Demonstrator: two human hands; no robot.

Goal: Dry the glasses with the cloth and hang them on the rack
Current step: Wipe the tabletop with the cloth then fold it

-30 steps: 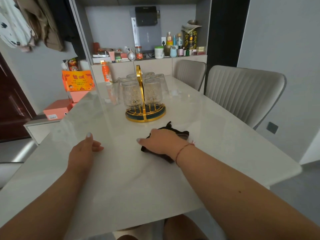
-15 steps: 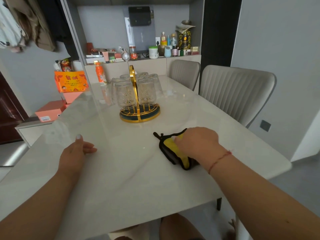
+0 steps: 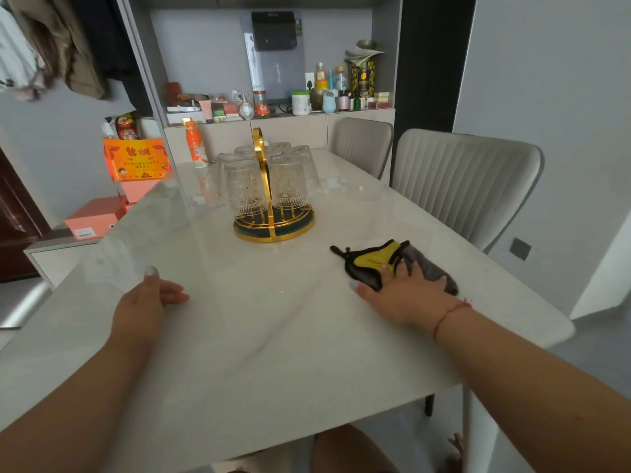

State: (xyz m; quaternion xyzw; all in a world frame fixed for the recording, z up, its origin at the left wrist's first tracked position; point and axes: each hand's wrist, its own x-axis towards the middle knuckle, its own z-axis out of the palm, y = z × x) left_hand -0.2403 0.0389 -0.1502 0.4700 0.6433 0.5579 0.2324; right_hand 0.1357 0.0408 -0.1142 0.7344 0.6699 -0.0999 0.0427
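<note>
Our pale marble table [image 3: 273,336] carries everything. Ahead of both hands, clear patterned glasses [image 3: 246,186] hang inverted on the gold wire rack [image 3: 273,227]. We've slid the yellow-and-grey cloth [image 3: 375,259] rightward under our flat, open right hand [image 3: 399,295]; left hand [image 3: 143,302] rests relaxed, empty. Job looks done.

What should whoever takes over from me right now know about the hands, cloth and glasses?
Left hand: open, resting on the table, holding nothing.
Right hand: open, fingers flat on the cloth, which lies right of the rack.
Glasses: all in view sit upside down on the rack; none loose on the table.
Done: glasses appear racked.
Left: confirm none remain out of view.
</note>
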